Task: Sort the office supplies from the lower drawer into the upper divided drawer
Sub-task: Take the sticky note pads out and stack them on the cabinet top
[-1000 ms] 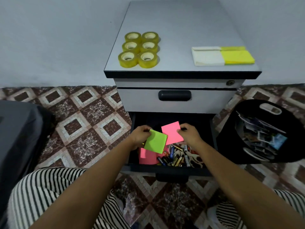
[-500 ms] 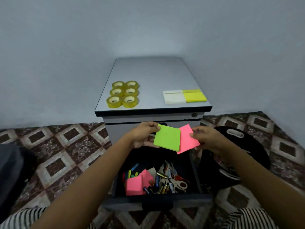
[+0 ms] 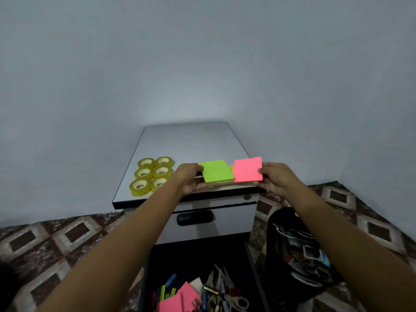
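Head view: green pad (image 3: 217, 171) pinched by left hand (image 3: 189, 180), jutting right of fingertips; pink pad (image 3: 247, 169) pinched by right hand (image 3: 273, 179), jutting left. Judged light, bendy; edge grip w/ thumb on top suffices.

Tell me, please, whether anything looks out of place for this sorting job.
Yes: the upper drawer is shut, while the left hand holds a green sticky-note pad and the right hand a pink pad over the cabinet top, beside six tape rolls.

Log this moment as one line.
left hand: holds green pad | right hand: holds pink pad | both over cabinet top | lower drawer open
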The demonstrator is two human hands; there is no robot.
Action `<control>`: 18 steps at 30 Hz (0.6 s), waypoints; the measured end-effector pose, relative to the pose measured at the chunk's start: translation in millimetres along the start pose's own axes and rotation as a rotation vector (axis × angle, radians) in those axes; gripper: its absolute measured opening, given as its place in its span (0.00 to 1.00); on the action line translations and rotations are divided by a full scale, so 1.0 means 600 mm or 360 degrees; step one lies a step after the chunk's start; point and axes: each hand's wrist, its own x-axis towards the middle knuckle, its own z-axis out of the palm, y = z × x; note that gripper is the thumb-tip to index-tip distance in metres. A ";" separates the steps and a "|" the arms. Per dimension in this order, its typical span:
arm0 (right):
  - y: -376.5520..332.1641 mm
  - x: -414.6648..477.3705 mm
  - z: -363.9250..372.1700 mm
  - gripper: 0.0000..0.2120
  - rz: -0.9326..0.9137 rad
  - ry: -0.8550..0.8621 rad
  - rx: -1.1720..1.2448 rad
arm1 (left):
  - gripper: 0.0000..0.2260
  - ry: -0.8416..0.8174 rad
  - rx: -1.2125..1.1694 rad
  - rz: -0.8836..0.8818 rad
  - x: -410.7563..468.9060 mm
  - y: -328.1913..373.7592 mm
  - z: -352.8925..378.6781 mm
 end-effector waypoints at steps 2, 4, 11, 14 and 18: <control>-0.004 0.017 0.003 0.16 0.0018 0.0069 -0.0061 | 0.09 0.0035 0.0036 0.0006 0.015 0.006 0.000; -0.010 0.031 0.005 0.16 -0.0011 0.0120 -0.0181 | 0.10 0.0071 0.0110 0.0037 0.031 0.013 0.004; -0.009 0.074 0.012 0.10 -0.0251 0.0388 -0.0999 | 0.07 0.0284 0.0612 0.0194 0.090 0.011 0.004; 0.004 0.084 0.009 0.11 -0.0415 0.0521 -0.1420 | 0.04 0.0361 0.0925 0.0288 0.134 -0.004 -0.013; 0.024 0.087 0.006 0.10 -0.0467 0.0506 -0.1563 | 0.08 0.0454 0.1226 0.0342 0.109 -0.007 -0.007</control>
